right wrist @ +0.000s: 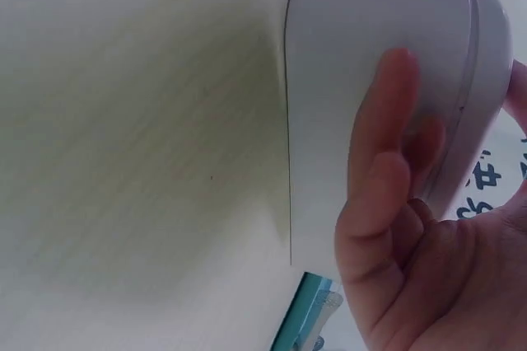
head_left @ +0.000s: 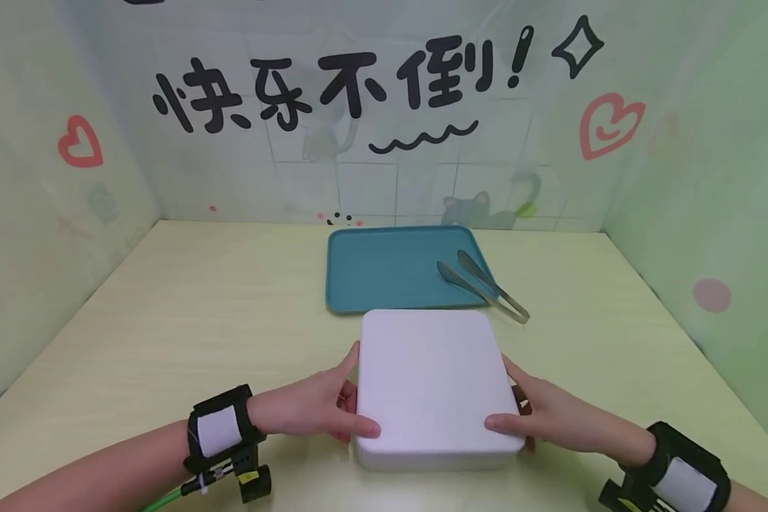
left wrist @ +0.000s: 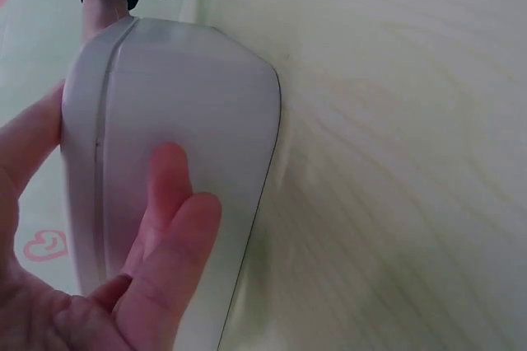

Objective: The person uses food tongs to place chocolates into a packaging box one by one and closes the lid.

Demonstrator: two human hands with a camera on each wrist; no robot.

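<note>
A white lidded box (head_left: 432,384) stands on the table between both hands, and its lid (left wrist: 82,145) sits on it with a thin seam showing. On the box's left side is my left hand (head_left: 326,405), thumb over the top edge near the front corner and fingers along the side wall. My right hand (head_left: 544,412) holds the opposite side in much the same way, thumb on the lid. In the right wrist view, the right hand's fingers (right wrist: 391,104) lie against the wall (right wrist: 329,137) below the seam, partly curled. The box's contents are hidden.
Behind the box lies a blue tray (head_left: 384,274). Metal tongs (head_left: 467,261) rest across its right front corner, with their bend over the table (head_left: 198,320). Printed fabric walls enclose the table at the back and both sides. Each wrist wears a strapped camera.
</note>
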